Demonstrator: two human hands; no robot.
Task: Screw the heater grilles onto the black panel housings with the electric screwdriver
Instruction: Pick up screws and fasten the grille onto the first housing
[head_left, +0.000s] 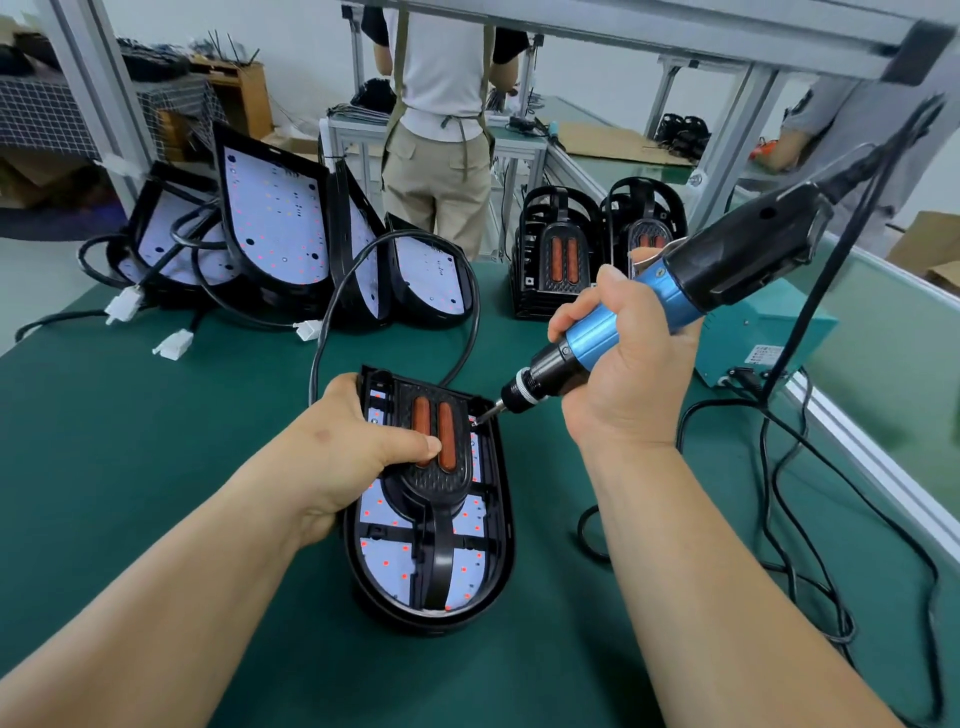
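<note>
Pressing down with the left hand (358, 441), thumb on the orange bars of the grille (441, 480) and fingers curled round the left edge of the black housing (501, 545), which lies flat mid-table on the green mat (156, 441). The right hand (628, 364) is wrapped tight round the blue barrel of the screwdriver (675, 296), bit slanting down onto the grille's upper right corner. Spare housings (275, 208) lean back left, stacked grilles (556, 260) back right.

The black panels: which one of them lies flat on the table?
The panel under the left hand: it lies flat, with a grille on it. The other panels lean upright at the back left.
</note>
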